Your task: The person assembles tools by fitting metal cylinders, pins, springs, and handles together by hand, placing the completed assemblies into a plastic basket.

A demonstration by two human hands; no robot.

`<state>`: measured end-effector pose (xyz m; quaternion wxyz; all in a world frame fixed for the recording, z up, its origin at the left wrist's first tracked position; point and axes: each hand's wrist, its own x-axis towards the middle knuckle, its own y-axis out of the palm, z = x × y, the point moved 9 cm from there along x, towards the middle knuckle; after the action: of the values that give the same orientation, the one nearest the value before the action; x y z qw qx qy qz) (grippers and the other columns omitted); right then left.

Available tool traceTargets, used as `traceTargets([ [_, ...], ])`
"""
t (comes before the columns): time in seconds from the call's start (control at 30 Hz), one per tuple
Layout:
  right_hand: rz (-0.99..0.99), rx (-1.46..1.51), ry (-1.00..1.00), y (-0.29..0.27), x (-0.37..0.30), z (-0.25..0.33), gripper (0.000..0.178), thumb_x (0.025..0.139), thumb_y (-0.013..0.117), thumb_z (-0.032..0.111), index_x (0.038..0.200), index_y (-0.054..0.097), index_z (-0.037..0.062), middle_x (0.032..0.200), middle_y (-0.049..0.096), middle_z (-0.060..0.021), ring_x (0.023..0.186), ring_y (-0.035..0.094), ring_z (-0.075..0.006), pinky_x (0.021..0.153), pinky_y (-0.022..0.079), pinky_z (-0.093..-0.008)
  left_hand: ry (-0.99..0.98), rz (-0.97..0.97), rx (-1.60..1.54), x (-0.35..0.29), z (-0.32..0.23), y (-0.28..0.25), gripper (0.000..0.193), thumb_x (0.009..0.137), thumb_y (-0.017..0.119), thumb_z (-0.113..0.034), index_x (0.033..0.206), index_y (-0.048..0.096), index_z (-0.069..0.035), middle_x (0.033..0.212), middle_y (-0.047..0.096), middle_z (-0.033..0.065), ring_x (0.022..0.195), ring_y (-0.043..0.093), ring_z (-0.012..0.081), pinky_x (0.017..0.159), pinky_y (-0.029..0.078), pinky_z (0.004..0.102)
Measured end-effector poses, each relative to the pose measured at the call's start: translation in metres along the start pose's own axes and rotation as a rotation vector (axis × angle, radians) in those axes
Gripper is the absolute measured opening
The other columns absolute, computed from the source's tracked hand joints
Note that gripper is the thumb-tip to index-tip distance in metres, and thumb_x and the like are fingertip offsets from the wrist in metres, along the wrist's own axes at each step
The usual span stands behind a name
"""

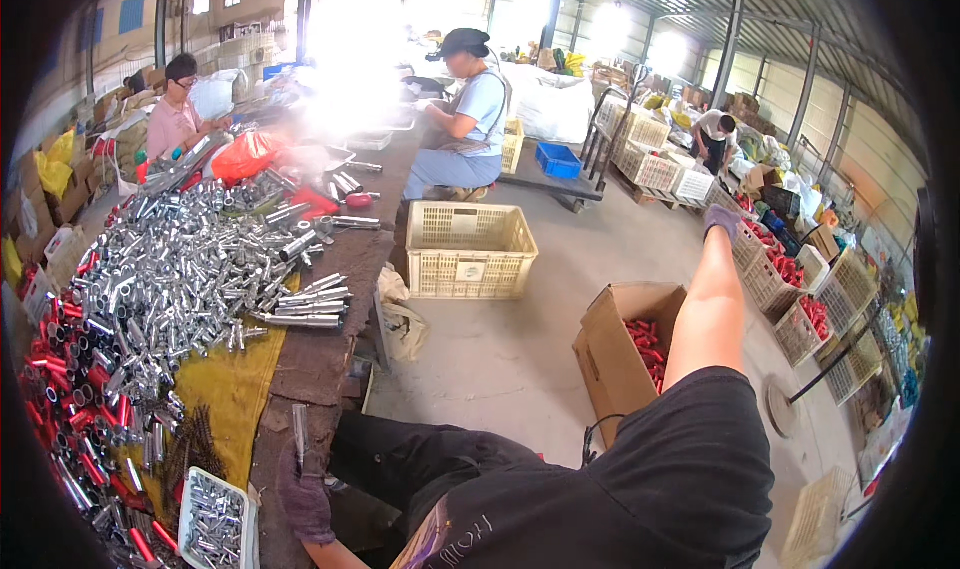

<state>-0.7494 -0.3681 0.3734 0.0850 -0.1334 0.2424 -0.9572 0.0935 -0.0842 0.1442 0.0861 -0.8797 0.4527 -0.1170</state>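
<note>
Head view: gloved left hand at near edge of tabletop, fingers closed round a metal tube, tube standing upright. White tray of small metal parts to its left, big heap of metal parts far left. Gloved right hand stretched out far right, crates beyond; can't tell its fingers. Cardboard box of red pieces left of right arm.

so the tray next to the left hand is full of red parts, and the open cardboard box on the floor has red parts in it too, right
Not quite: in the head view, the tray next to the left hand holds small silver parts; the cardboard box does hold red parts.
</note>
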Motion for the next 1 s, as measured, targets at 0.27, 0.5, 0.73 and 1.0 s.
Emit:
traceTargets([
  [0.27, 0.084, -0.237, -0.218, 0.080, 0.031, 0.010, 0.052, 0.082, 0.054, 0.036, 0.116, 0.056, -0.0033, 0.123, 0.056, -0.0213, 0.114, 0.055, -0.0305, 0.094, 0.043, -0.0383, -0.108, -0.207, -0.136, -0.014, -0.011, -0.011, 0.053, 0.087, 0.061, -0.032, 0.128, 0.048, -0.001, 0.111, 0.060, 0.0146, 0.095, 0.059, 0.0247, 0.077, 0.047, 0.0344],
  [0.5, 0.316, -0.484, -0.655, 0.212, 0.094, 0.116, 0.052, 0.084, 0.049, 0.043, 0.117, 0.058, 0.0028, 0.125, 0.056, -0.0193, 0.118, 0.053, -0.0295, 0.096, 0.041, -0.0393, -0.194, -0.097, -0.003, -0.012, 0.035, -0.013, 0.050, 0.086, 0.060, -0.040, 0.119, 0.049, -0.004, 0.092, 0.063, 0.0174, 0.087, 0.062, 0.0352, 0.075, 0.048, 0.0411],
  [0.73, 0.552, -0.706, -0.820, 0.387, -0.346, 0.135, 0.053, 0.086, 0.045, 0.048, 0.117, 0.061, 0.0079, 0.126, 0.055, -0.0175, 0.121, 0.050, -0.0287, 0.097, 0.039, -0.0402, 0.079, -0.424, 0.352, -0.032, -0.034, -0.017, 0.040, 0.085, 0.063, -0.031, 0.114, 0.053, -0.005, 0.081, 0.062, 0.0165, 0.074, 0.063, 0.0328, 0.060, 0.048, 0.0406],
  [1.0, 1.233, 1.104, -2.311, 0.037, -0.934, 0.168, 0.045, 0.082, 0.059, 0.016, 0.126, 0.050, 0.0106, 0.123, 0.055, -0.0132, 0.106, 0.055, -0.0323, 0.091, 0.044, -0.0409, 0.079, -0.786, 0.482, -0.118, -0.058, -0.100, 0.033, 0.080, 0.068, -0.023, 0.104, 0.060, -0.001, 0.080, 0.062, 0.0161, 0.067, 0.061, 0.0343, 0.058, 0.048, 0.0391],
])
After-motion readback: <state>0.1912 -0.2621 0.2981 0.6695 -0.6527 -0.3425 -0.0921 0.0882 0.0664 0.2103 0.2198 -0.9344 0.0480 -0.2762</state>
